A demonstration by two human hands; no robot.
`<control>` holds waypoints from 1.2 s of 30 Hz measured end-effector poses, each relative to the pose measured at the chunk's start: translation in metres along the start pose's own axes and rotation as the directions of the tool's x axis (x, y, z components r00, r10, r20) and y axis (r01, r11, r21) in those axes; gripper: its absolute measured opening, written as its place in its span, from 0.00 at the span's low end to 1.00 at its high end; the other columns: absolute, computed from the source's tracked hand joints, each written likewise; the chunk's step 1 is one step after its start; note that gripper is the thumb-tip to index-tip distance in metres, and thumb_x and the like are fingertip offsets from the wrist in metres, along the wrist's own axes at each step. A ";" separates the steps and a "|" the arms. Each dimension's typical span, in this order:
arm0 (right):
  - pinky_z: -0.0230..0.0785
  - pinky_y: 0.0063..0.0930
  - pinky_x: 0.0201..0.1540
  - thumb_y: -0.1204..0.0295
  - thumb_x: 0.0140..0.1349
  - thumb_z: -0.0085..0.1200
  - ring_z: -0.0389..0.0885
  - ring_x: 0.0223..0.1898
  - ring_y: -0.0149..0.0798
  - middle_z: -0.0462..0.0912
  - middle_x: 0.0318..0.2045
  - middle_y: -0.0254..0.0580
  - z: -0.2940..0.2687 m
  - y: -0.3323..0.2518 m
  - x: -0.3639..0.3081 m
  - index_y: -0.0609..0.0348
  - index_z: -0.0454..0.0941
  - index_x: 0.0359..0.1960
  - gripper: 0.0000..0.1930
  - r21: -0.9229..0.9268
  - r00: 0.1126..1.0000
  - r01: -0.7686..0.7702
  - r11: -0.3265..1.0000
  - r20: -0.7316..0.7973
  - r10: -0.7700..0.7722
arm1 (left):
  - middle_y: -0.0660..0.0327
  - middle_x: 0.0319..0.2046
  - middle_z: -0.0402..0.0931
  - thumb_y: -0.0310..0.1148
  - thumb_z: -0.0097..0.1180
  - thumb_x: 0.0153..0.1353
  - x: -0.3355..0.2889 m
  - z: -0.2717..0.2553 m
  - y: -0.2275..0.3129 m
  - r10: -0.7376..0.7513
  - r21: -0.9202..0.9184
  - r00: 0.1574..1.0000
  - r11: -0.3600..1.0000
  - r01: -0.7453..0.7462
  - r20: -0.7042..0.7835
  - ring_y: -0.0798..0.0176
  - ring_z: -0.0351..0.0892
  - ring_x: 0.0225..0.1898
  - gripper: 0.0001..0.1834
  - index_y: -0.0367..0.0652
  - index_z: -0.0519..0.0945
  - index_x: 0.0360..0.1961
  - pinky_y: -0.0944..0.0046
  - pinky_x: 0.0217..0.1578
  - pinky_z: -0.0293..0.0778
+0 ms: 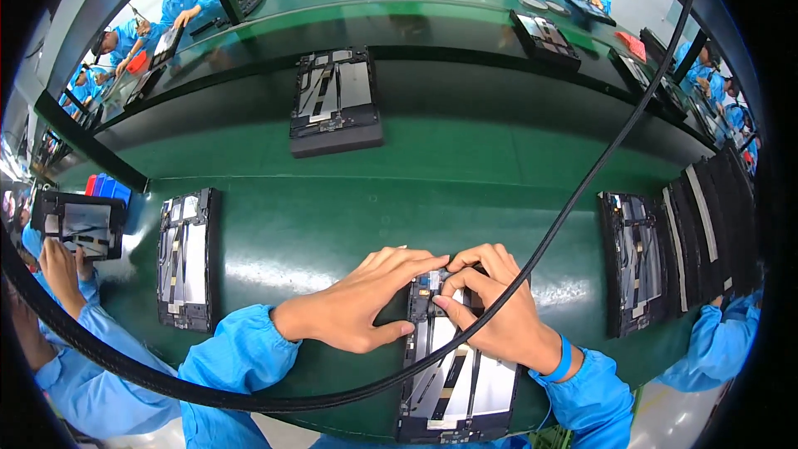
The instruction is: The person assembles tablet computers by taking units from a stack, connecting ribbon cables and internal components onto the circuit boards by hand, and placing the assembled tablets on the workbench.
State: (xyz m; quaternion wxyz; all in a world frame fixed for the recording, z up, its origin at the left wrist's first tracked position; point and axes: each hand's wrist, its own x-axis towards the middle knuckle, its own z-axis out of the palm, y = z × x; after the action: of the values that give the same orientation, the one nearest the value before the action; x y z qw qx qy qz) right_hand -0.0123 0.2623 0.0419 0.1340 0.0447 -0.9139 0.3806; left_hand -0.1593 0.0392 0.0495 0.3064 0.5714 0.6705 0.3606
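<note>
An opened tablet (495, 391) with silvery battery area and dark ribbon strips lies in front of me at the table's near edge. My left hand (353, 299) reaches across its top left corner. Its fingers are stretched toward the top edge, and the thumb rests by the left side. At the tablet's upper end my right hand (499, 308) is bent down, thumb and fingers drawn together over the small parts there. Whatever lies between those fingertips is hidden. A blue band (564, 359) circles my right wrist.
More opened tablets lie at the left (184, 258), at the far middle (334, 100) and at the right (636, 262), beside a row of black padded slabs (715, 224). A black cable (573, 199) arcs across the view. Co-workers in blue sit around the green table (374, 208).
</note>
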 end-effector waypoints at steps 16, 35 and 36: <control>0.75 0.44 0.55 0.70 0.49 0.78 0.81 0.52 0.50 0.83 0.50 0.43 -0.009 0.006 0.000 0.50 0.90 0.26 0.07 0.090 0.998 0.000 0.996 0.057 -0.006 | 0.46 0.74 0.63 0.22 0.62 0.57 0.000 0.020 0.006 -0.004 0.058 0.991 0.998 0.013 -0.137 0.33 0.64 0.73 0.52 0.51 0.63 0.85 0.32 0.82 0.51; 0.75 0.43 0.50 0.69 0.49 0.80 0.80 0.53 0.47 0.88 0.47 0.34 -0.009 0.016 -0.009 0.49 0.90 0.26 0.08 0.128 0.996 0.086 0.988 0.011 -0.088 | 0.60 0.53 0.87 0.29 0.77 0.53 -0.034 0.056 0.008 0.278 0.503 0.863 0.864 -0.033 -0.421 0.51 0.86 0.57 0.15 0.47 0.91 0.43 0.46 0.60 0.85; 0.75 0.43 0.50 0.69 0.49 0.80 0.80 0.53 0.47 0.88 0.47 0.34 -0.009 0.016 -0.009 0.49 0.90 0.26 0.08 0.130 0.996 0.084 0.988 0.011 -0.087 | 0.60 0.53 0.88 0.29 0.76 0.53 -0.034 0.053 0.006 0.319 0.521 0.868 0.849 -0.084 -0.381 0.51 0.86 0.57 0.15 0.46 0.91 0.44 0.46 0.60 0.85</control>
State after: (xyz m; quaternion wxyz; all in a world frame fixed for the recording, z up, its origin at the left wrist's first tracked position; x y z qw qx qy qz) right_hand -0.0050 0.2799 0.0346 0.1393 0.0957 -0.8856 0.4326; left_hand -0.1071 0.0134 0.0248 -0.0536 0.5987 0.7262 0.3336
